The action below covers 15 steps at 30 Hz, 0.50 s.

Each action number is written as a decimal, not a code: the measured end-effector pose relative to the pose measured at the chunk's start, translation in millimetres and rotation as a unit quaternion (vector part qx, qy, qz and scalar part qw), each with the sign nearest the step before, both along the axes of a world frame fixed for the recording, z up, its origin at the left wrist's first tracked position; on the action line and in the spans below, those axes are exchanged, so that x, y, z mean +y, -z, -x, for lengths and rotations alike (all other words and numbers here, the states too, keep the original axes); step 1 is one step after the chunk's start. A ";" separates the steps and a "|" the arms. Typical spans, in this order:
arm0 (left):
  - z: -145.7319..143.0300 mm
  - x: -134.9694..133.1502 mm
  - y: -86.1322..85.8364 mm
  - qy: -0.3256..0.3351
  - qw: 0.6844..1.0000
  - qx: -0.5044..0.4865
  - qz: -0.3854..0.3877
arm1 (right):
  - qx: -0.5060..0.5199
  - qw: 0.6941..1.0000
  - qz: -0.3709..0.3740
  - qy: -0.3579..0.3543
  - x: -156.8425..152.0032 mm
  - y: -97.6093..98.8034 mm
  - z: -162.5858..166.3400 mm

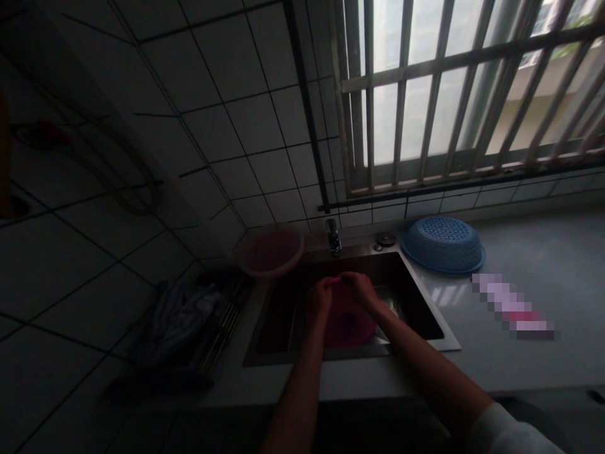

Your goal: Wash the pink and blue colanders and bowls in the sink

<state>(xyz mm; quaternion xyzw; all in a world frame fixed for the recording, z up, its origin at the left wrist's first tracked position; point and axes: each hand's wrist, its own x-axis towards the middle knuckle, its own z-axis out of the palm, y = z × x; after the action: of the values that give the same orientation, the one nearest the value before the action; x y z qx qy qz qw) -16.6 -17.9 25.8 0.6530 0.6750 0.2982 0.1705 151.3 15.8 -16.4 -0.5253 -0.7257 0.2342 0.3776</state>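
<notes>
Head view: left hand [320, 296] and right hand [360, 288] grip pink basin [347, 321].

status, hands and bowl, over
Left hand and right hand both grip pink bowl, over sink. Tap close behind. Basin at sink's left corner, blue colander on counter.

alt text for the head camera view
Left hand and right hand grip a pink bowl in a steel sink, in dim light. A pink basin sits left of the faucet; a blue colander lies upside down on the counter.
</notes>
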 end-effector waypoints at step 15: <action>1.2 -1.0 -1.9 -0.051 0.999 -0.009 0.006 | 0.021 1.000 0.001 0.006 1.2 -2.7 -6.8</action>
<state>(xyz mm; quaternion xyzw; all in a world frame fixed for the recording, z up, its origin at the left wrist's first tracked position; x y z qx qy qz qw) -17.9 -18.9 27.7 0.6137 0.7081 0.3080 0.1649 158.1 17.1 -13.7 -0.5252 -0.7138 0.2438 0.3939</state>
